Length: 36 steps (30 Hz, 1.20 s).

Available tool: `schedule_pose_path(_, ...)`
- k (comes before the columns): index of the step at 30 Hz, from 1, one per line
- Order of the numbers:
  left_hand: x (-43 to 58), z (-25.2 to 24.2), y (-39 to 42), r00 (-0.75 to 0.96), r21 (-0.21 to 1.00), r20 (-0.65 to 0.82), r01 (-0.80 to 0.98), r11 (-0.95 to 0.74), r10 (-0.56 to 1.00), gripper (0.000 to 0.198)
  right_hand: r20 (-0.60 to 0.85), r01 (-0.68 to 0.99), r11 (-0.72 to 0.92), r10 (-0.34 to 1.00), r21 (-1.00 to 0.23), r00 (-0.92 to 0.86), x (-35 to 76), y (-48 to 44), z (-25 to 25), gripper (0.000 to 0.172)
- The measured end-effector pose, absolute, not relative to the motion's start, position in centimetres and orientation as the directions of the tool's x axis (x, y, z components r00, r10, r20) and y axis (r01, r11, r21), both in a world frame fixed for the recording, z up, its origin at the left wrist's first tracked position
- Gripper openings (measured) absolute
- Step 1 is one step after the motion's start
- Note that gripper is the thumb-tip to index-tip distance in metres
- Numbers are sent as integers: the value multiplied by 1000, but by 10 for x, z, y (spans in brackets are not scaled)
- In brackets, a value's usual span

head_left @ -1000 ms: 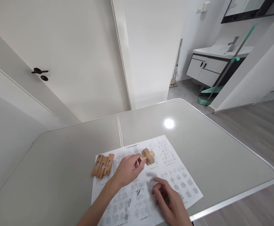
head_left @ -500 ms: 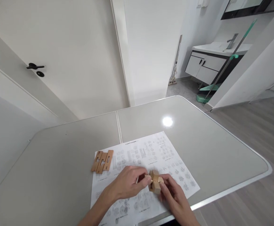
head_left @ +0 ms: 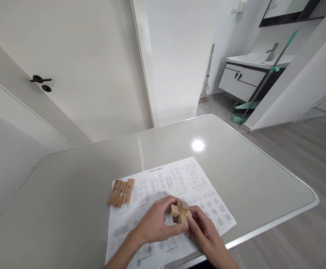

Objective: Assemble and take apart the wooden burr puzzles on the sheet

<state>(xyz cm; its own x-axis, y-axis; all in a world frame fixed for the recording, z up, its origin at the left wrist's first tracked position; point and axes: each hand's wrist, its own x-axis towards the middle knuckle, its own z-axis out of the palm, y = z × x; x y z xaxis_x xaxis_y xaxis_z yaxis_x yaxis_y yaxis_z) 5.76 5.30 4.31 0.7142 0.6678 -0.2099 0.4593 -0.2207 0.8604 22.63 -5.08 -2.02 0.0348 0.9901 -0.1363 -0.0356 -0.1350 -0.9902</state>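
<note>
Both hands hold a small wooden puzzle cross (head_left: 180,212) just above a printed instruction sheet (head_left: 196,183) on the grey table (head_left: 76,194). My left hand (head_left: 154,223) grips its left side with the fingers curled round it. My right hand (head_left: 203,233) pinches its right and lower side. Three loose notched wooden pieces (head_left: 120,192) lie side by side at the sheet's upper left corner, apart from both hands.
The table's rounded near-right edge (head_left: 277,221) is close to my right hand. Beyond the table stand a white door with a black handle (head_left: 40,81), a vanity with sink (head_left: 252,71), a mop (head_left: 206,80) and a green broom with dustpan (head_left: 247,108).
One second ago my left hand alone held the cross farther up the sheet. It came toward me, my right hand took hold too, and the cross has been turned a little.
</note>
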Motion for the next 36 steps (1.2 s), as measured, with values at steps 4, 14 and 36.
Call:
schedule_pose_path(4, 53, 44, 55, 720, 842, -215, 478, -248, 659, 32, -75, 51, -73, 996, -996, -46, 228, -50, -25, 34)
schedule_pose_path(14, 54, 46, 55, 684, 776, -207, 550, -309, 699, 33, 24, 183, 11, 997, -983, 68, 223, -53, -29, 32)
schedule_pose_path(36, 52, 49, 52, 720, 753, -132, 520, -404, 681, 48, -96, 220, -72, 990, -973, -102, 251, -43, -2, 30)
